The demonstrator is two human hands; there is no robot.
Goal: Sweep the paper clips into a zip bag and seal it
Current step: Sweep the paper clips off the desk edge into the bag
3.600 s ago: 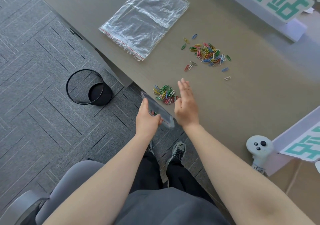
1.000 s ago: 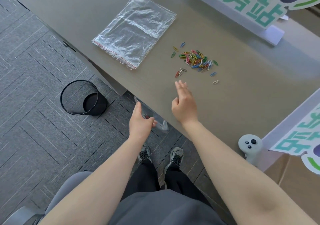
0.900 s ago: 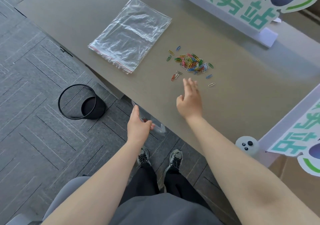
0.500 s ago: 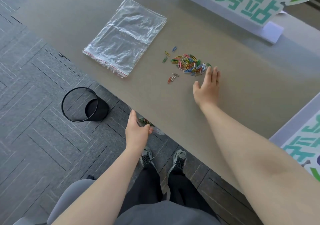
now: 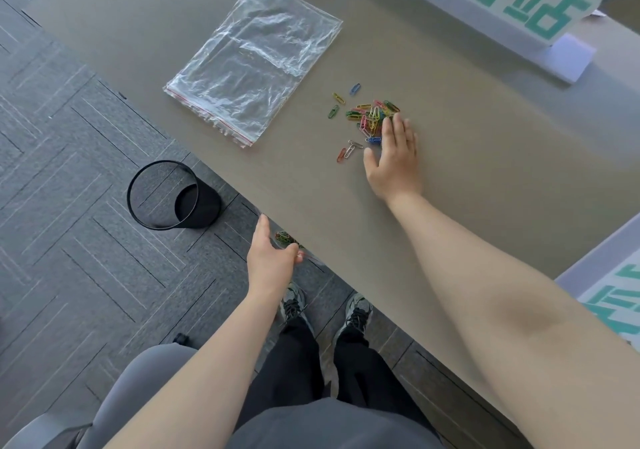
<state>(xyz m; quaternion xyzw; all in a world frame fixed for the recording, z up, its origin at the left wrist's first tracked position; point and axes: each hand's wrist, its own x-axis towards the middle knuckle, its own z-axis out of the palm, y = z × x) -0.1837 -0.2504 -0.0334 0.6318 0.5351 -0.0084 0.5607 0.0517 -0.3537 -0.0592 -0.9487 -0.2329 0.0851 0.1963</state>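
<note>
A pile of coloured paper clips (image 5: 372, 114) lies on the grey-brown table (image 5: 485, 171), with a few loose ones to its left and near side. My right hand (image 5: 393, 152) rests flat on the table against the pile's right side, fingers apart, holding nothing. My left hand (image 5: 272, 260) is below the table's front edge, gripping a small clear zip bag (image 5: 289, 241) with some clips inside, mostly hidden under the edge. A stack of larger clear zip bags (image 5: 256, 57) lies further left on the table.
A black mesh waste bin (image 5: 162, 199) stands on the carpet left of my left hand. White signs with green characters stand at the table's far side (image 5: 519, 9) and at the right edge (image 5: 609, 296). My shoes and chair are below.
A near pile of clips has gone from the table edge. My right hand has moved forward to the far pile and now pushes its right side leftward. The left hand stays at the edge.
</note>
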